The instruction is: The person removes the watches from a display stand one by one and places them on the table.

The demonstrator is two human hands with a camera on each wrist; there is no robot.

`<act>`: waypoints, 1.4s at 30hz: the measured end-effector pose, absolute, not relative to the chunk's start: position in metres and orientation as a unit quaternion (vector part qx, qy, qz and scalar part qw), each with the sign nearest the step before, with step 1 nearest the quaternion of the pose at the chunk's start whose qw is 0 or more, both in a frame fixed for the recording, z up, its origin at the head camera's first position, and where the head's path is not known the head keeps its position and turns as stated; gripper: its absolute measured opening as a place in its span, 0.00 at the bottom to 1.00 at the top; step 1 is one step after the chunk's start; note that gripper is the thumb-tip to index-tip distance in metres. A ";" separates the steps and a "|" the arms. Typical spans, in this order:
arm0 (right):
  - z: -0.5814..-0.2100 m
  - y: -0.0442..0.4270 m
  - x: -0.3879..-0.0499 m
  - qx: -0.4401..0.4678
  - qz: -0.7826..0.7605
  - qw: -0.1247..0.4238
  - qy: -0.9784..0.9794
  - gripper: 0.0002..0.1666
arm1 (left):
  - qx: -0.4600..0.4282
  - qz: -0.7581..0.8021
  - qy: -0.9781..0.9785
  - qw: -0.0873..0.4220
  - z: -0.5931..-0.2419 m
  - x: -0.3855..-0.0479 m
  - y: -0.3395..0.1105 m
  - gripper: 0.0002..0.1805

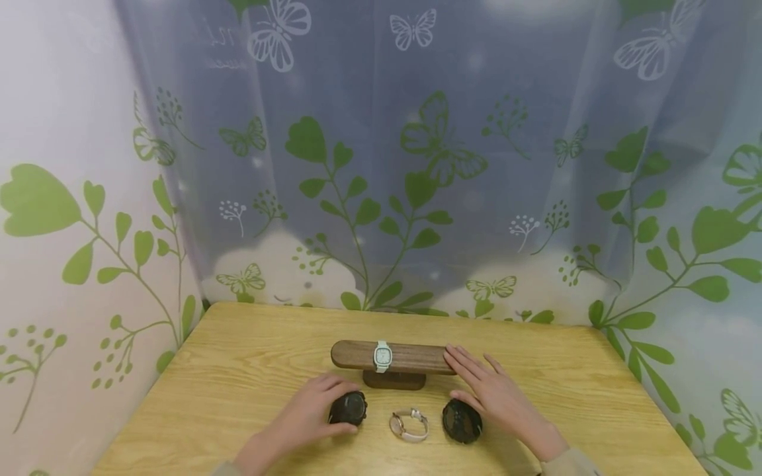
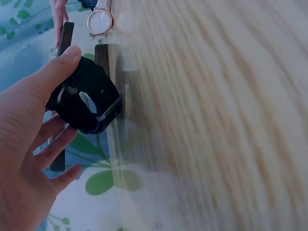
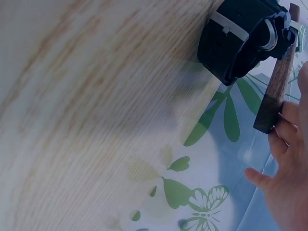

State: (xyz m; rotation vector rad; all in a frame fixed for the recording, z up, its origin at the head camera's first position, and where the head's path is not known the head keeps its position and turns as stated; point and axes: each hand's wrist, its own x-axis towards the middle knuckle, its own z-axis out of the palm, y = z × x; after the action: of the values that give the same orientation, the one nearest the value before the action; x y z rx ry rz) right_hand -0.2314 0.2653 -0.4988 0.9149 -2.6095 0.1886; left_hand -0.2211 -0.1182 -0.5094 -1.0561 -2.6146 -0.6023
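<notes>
My left hand (image 1: 315, 406) grips a black watch (image 1: 348, 408) between thumb and fingers, near the table's front. In the left wrist view the strap of this black watch (image 2: 89, 98) forms a closed loop. A dark wooden watch stand (image 1: 411, 357) lies crosswise behind, with a pale green square-faced watch (image 1: 383, 356) around its bar left of centre. The extended fingers of my right hand (image 1: 497, 396) touch the right end of the bar. Beside that hand's thumb sits a second black watch (image 1: 462, 421), also seen as a looped black watch (image 3: 236, 41) in the right wrist view.
Between the two black watches, a rose-gold watch with a pale strap (image 1: 409, 425) rests on the light wooden table (image 1: 262, 344). A curtain (image 1: 381, 165) printed with leaves and butterflies hangs behind the table and along both sides.
</notes>
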 end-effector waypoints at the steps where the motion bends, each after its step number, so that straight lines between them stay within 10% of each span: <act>1: -0.499 0.265 -0.232 0.324 0.069 0.183 -0.926 0.42 | -0.364 -0.205 -0.900 0.126 -0.509 -0.221 -0.117 0.36; 42: -0.498 0.265 -0.232 0.327 0.055 0.189 -0.924 0.41 | -0.384 -0.211 -0.894 0.087 -0.517 -0.221 -0.107 0.27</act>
State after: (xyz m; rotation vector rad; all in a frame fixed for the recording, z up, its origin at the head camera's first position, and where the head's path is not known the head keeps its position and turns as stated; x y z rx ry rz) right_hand -0.2318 0.2649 -0.4975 0.9206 -2.5995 0.1538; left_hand -0.2214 -0.1069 -0.5175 -1.1448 -2.6632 -0.6296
